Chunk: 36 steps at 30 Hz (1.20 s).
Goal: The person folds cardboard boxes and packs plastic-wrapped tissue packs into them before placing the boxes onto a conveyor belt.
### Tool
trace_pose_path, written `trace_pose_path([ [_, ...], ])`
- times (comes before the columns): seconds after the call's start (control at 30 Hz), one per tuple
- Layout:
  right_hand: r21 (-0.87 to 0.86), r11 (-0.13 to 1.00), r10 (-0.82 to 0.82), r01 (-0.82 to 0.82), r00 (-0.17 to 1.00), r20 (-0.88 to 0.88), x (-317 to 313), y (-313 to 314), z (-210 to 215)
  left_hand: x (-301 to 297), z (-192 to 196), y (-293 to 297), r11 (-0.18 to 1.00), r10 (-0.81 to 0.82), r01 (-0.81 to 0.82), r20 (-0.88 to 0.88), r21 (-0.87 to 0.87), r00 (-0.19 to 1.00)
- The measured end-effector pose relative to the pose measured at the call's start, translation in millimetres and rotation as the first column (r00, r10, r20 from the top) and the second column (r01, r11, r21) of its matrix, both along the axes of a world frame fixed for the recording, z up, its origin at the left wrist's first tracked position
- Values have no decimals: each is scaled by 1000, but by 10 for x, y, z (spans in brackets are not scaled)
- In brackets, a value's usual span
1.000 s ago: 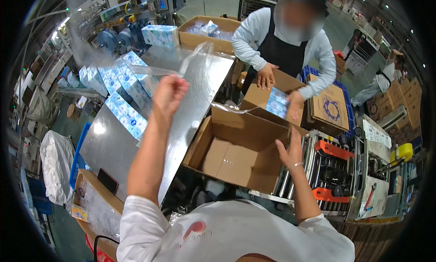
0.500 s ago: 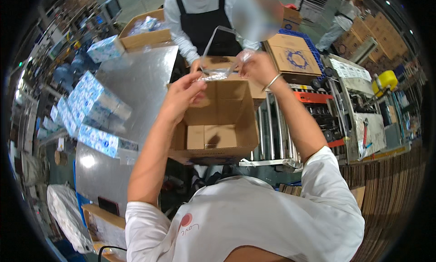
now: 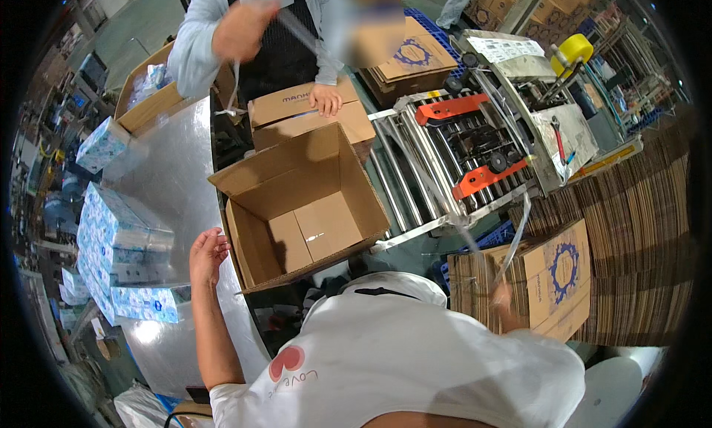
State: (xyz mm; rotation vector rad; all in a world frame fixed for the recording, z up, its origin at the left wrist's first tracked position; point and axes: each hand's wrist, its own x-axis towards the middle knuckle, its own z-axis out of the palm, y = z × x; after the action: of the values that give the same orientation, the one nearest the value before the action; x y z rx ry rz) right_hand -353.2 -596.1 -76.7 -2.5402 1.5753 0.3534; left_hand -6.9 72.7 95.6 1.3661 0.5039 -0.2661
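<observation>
An open cardboard box [image 3: 300, 205] stands in front of me, its inside showing bare cardboard. Just off its left edge is my left hand [image 3: 210, 257], fingers loosely bent, with nothing seen in it. My right hand [image 3: 506, 305] is low at the right by the flattened cartons, smeared by motion. A clear plastic strip [image 3: 517, 239] trails up from its closed fingers. Across from me, a co-worker's hand [image 3: 325, 99] rests flat on a closed carton [image 3: 297, 110]. Their other hand [image 3: 245, 29], raised and blurred, is beside another clear strip [image 3: 298, 31].
On the metal table [image 3: 189, 153] at the left sit several blue-and-white tissue packs [image 3: 111, 220]. A roller conveyor [image 3: 397, 183] with an orange-railed machine [image 3: 475, 146] runs to the right. Stacked flat cartons [image 3: 630, 242] fill the right side. A carton of plastic [image 3: 152, 101] stands far left.
Both hands have come away from the box's far edge: the left to its left side, the right down right with a strip. The view has turned right. The co-worker has raised one hand.
</observation>
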Motion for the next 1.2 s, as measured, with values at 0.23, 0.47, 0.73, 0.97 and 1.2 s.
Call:
trace_pose_path([
  [0.23, 441, 897, 70, 0, 987, -142, -443, 1628, -83, 550, 196, -569, 978, -206, 207, 79, -9, 975],
  [0.47, 581, 754, 626, -307, 605, -492, 1227, 1214, 1362, 454, 312, -694, 859, -511, 498, 190, 118, 838],
  [0.73, -228, 559, 675, -797, 278, 684, 3708, 1803, 2796, -483, 383, 709, 973, 116, -162, 258, 166, 959],
  [0.97, 32, 28, 507, -999, 42, 861, 4541, 3936, 2765, -1959, 239, 1711, 659, 648, -710, 293, 247, 703],
  [1.2, 76, -634, 491, -770, -324, 808, 4123, 6121, 2410, -1991, 533, 2166, 128, 92, -167, 156, 978, 983],
])
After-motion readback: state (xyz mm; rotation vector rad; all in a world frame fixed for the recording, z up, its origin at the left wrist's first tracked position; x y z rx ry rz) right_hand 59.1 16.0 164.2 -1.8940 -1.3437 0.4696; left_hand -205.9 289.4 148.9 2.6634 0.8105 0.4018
